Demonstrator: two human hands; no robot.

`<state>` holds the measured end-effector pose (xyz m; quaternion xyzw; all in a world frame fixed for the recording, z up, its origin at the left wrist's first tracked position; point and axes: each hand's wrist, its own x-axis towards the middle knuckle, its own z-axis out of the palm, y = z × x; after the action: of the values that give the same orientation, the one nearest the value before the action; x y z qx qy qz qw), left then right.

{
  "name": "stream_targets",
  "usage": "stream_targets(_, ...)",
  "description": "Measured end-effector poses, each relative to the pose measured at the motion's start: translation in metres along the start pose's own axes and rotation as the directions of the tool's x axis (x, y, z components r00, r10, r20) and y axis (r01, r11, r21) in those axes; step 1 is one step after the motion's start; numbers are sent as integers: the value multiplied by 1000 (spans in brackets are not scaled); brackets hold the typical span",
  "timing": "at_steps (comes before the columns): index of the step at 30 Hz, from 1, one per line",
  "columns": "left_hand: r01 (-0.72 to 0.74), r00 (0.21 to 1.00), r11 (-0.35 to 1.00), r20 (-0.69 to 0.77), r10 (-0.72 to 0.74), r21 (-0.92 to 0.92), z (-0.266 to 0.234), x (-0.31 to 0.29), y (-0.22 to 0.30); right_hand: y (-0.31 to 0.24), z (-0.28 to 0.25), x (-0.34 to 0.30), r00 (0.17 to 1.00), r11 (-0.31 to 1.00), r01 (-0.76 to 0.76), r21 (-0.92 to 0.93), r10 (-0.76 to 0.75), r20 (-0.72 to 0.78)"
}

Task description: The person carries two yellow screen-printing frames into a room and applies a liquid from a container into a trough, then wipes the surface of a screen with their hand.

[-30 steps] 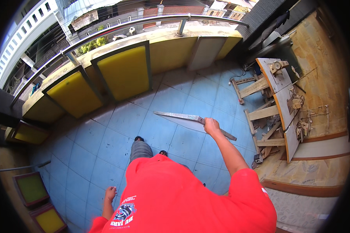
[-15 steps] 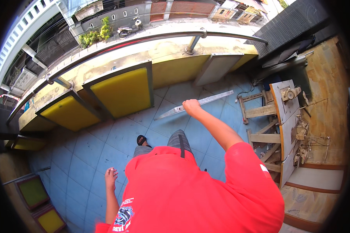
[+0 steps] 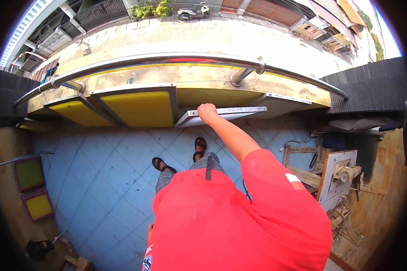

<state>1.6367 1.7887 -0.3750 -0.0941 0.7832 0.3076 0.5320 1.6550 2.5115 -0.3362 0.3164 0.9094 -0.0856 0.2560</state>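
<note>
My right hand (image 3: 207, 113) is closed over the top edge of a metal-framed panel (image 3: 239, 110). That panel stands on edge close to the low yellow wall, its thin upper rim running to the right of my fist. How near its lower edge is to the floor I cannot make out. Just left of it, a yellow panel with a dark frame (image 3: 138, 108) leans on the wall, and a grey panel (image 3: 280, 103) leans to its right. Only a sliver of my left hand (image 3: 150, 228) shows beside my red shirt; its fingers are mostly hidden.
A steel railing (image 3: 176, 58) runs along the low wall (image 3: 199, 77), with a street beyond. At right stands a worktable (image 3: 337, 174) with a machine on top and a wooden frame beside it. Small green (image 3: 29, 173) and yellow panels lean at left. Blue tiles (image 3: 113, 180) cover the floor.
I have stepped closer to the wall, carrying the metal-framed panel with my right hand to between the leaning panels. My left hand has drawn back beside my body, mostly out of sight.
</note>
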Motion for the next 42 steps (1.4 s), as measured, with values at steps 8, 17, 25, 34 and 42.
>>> stream_targets(8, -21, 993, 990, -119, 5, -136, 102, -55, 48, 42, 16, 52, 997, 999, 47, -23, -45, 57)
stream_targets(17, -75, 981, 982, -188, 42, -172, 123, -88, 88, 41, 14, 68, 988, 999, 46, -18, -43, 146)
stream_targets(25, -11, 969, 999, -249, 1, -37, 127, -107, 102, 52, 18, 95, 998, 999, -30, 37, 27, 59)
stream_targets(34, 7, 972, 985, -232, -48, -175, 147, -108, 93, 101, 23, 92, 922, 991, 2, 133, 49, -384)
stream_targets(42, -54, 984, 969, -178, 10, -242, 155, -114, 105, 37, -29, 94, 870, 931, 315, 185, -206, -449)
